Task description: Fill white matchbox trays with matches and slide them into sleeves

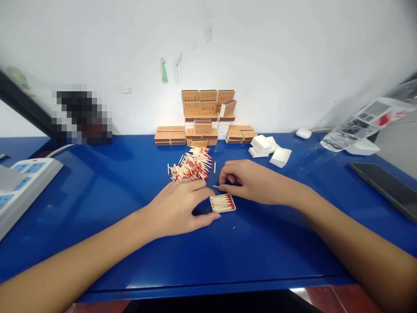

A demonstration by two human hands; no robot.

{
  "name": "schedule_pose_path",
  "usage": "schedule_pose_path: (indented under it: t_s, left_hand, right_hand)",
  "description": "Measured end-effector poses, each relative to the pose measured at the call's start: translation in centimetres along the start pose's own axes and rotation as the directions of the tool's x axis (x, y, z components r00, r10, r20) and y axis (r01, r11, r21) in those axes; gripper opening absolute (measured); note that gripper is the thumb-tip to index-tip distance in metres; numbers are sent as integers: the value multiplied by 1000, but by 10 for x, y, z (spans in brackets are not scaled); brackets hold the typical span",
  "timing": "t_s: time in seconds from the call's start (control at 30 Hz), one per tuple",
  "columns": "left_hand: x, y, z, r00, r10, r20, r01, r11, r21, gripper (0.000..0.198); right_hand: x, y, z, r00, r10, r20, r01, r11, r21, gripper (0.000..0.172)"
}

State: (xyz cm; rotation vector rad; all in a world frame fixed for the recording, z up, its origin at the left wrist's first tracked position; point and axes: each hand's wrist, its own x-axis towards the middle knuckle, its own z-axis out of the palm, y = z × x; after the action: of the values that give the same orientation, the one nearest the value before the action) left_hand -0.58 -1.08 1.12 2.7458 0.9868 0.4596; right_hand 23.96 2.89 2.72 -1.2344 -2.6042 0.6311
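Note:
A small white tray [223, 203] filled with red-tipped matches lies on the blue table [104, 204]. My left hand [177, 208] curls round the tray's left side, thumb and forefinger touching it. My right hand [249, 180] rests just behind the tray, fingers pinched on a single matchstick [215, 187]. A loose heap of matches [192, 167] lies just beyond both hands.
Stacked brown matchboxes [205, 117] stand against the wall. White empty trays [270, 150] lie to their right. A power strip [22, 182] sits at the left, a dark phone [386, 187] and a plastic bag [361, 124] at the right. One stray match [233, 227] lies near the tray.

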Motion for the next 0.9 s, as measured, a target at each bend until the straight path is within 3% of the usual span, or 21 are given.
schedule_pose_path:
  t_s: [0.47, 0.6, 0.9]
  left_hand:
    - [1, -3, -1, 998, -63, -13, 63, 997, 45, 30]
    - [2, -2, 0, 998, -56, -23, 56, 998, 39, 29]
    - [1, -3, 1, 998, -61, -26, 62, 998, 26, 31]
  right_hand:
    - [-14, -22, -5, 996, -87, 8, 87, 996, -26, 12]
    - [-15, -20, -7, 997, -77, -30, 77, 997, -24, 9]
    - [-16, -18, -6, 994, -106, 22, 106, 994, -36, 10]
